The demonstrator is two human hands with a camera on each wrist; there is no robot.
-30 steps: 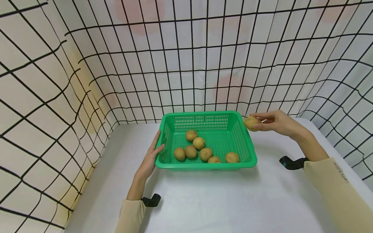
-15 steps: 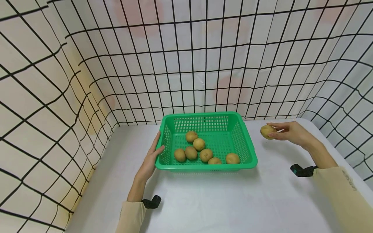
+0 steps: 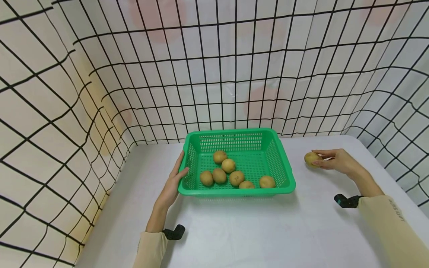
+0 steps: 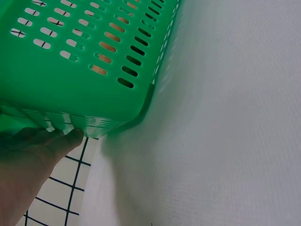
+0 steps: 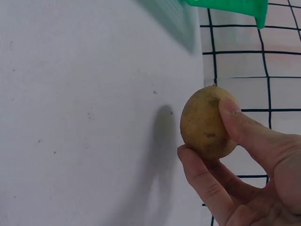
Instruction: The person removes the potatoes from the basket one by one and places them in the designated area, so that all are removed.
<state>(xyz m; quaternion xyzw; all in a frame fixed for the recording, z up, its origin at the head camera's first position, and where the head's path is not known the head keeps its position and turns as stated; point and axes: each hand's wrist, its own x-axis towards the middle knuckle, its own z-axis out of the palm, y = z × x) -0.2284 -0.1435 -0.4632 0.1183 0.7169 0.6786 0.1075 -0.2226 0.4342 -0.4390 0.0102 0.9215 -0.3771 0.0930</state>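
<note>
A green plastic basket with slotted walls stands on the white table, and several potatoes lie inside it, mostly toward its left and front. My left hand holds the basket's left side, thumb over the rim and fingers along the outer wall. From the left wrist view, those fingers show beneath the rim. To the right of the basket, my right hand pinches a single potato between thumb and fingers. This potato is low over the table near its back right; whether it touches the surface I cannot tell.
A black wire grid rises behind the table, with more grid on the left and right sides. White cloth with pale red patches hangs behind it. The white tabletop reaches in front of the basket. Each wrist wears a black camera mount.
My right hand has carried the potato from the basket's right rim farther right, toward me and down near the table. The left hand and the basket have stayed in place.
</note>
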